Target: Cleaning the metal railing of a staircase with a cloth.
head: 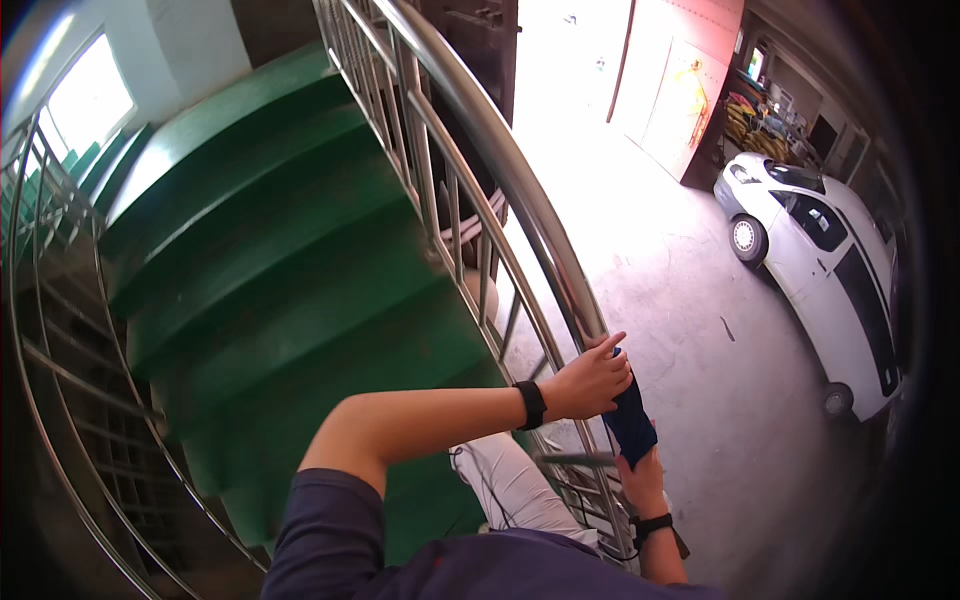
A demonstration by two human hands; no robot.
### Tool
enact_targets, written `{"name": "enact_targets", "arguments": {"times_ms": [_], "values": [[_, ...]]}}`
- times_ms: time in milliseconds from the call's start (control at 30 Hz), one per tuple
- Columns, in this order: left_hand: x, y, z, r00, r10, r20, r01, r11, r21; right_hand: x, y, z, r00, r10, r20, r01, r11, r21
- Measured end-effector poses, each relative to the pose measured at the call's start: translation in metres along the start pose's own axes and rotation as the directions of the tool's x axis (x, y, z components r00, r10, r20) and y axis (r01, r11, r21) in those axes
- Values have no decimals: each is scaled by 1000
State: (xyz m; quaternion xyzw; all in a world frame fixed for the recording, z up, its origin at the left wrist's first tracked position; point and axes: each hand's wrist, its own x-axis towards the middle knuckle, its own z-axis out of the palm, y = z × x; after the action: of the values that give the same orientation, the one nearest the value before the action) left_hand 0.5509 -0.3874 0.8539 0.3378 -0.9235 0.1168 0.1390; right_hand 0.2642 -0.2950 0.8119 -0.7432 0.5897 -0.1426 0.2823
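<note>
A dark blue cloth [630, 420] lies over the polished metal handrail [525, 180] of the staircase. My left hand [590, 379] reaches across my body and grips the cloth's upper end against the rail, its index finger stretched out along the metal. Lower down, my right hand [643, 480] is closed around the cloth's near end on the same rail. Both wrists wear black bands. The rail under the cloth is hidden, as are the undersides of my fingers.
Green stairs [300, 285] drop away beside me, with a second metal railing [45, 322] on their left. Beyond the handrail lies a concrete floor [675, 300] at a lower level. A white van [817, 262] is parked there, near a large open doorway [570, 75].
</note>
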Motion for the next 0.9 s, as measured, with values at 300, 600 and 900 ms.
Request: {"name": "enact_targets", "arguments": {"times_ms": [300, 600, 900], "values": [[-63, -275, -194, 961, -189, 202, 184, 982, 45, 185, -290, 4, 944, -322, -71, 329, 935, 131], [-102, -428, -223, 940, -328, 97, 302, 928, 216, 342, -443, 28, 940, -336, -56, 335, 941, -41], [-96, -594, -374, 886, -462, 44, 391, 794, 465, 491, -684, -53, 960, -249, -130, 242, 968, -66]]}}
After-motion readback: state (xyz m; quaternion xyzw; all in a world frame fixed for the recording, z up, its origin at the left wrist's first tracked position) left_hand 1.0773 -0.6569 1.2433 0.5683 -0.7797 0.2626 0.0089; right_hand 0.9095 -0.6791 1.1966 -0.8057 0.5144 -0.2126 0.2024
